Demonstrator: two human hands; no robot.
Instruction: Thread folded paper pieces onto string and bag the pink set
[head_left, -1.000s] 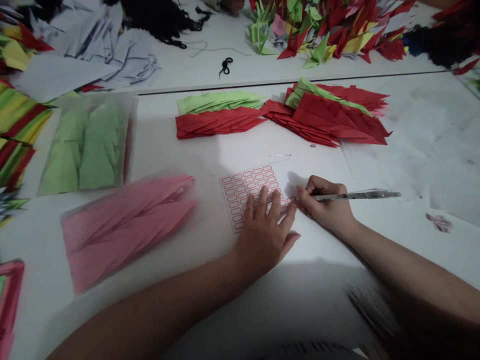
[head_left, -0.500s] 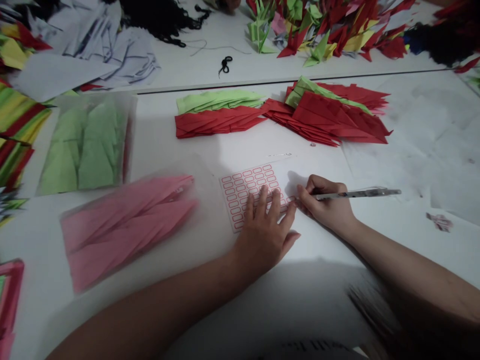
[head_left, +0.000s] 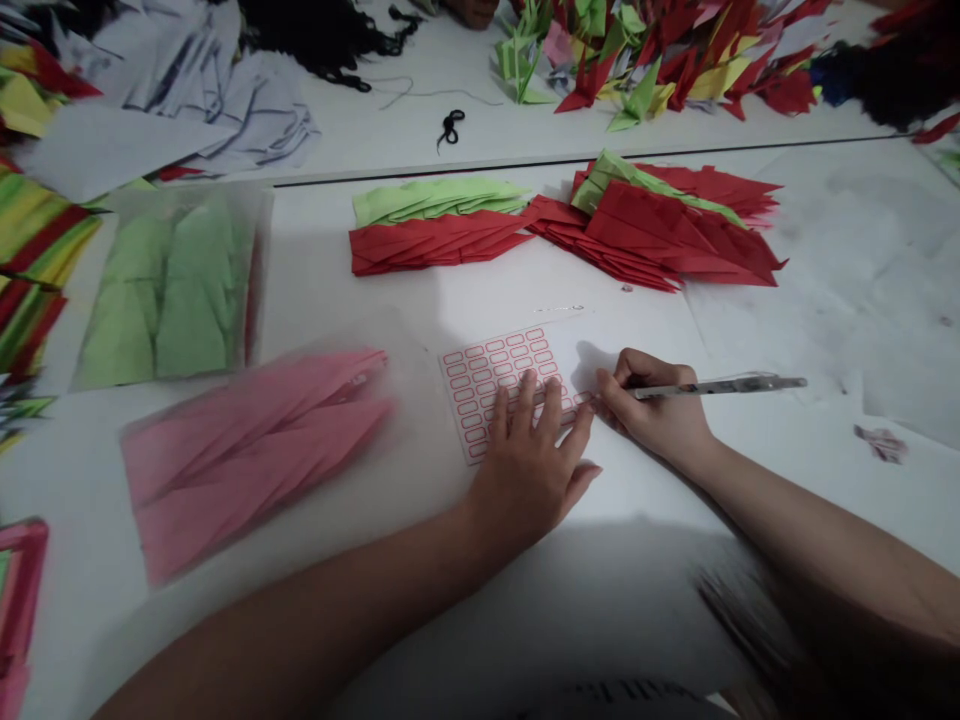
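Note:
A small white sheet of label stickers (head_left: 480, 375), printed with rows of red-outlined boxes, lies on the white table. My left hand (head_left: 529, 460) rests flat on its lower right part with the fingers spread, covering some of the boxes. My right hand (head_left: 656, 405) grips a slim pen (head_left: 724, 386) at the sheet's right edge, and the pen's back end points right. Its writing tip is hidden behind my fingers. Just above the sheet lies a thin silver pin-like piece (head_left: 559, 308).
Left of the sheet are clear bags of pink folded paper (head_left: 255, 450) and green folded paper (head_left: 165, 290). Red folded paper (head_left: 660, 230) lies behind. Farther back are colourful paper cranes (head_left: 645, 60), black thread (head_left: 315, 40) and white folded paper (head_left: 165, 90). A pink-rimmed container (head_left: 30, 580) stands at left.
The pen's back end has shifted very slightly to the right. My left hand and the label sheet stay where they were.

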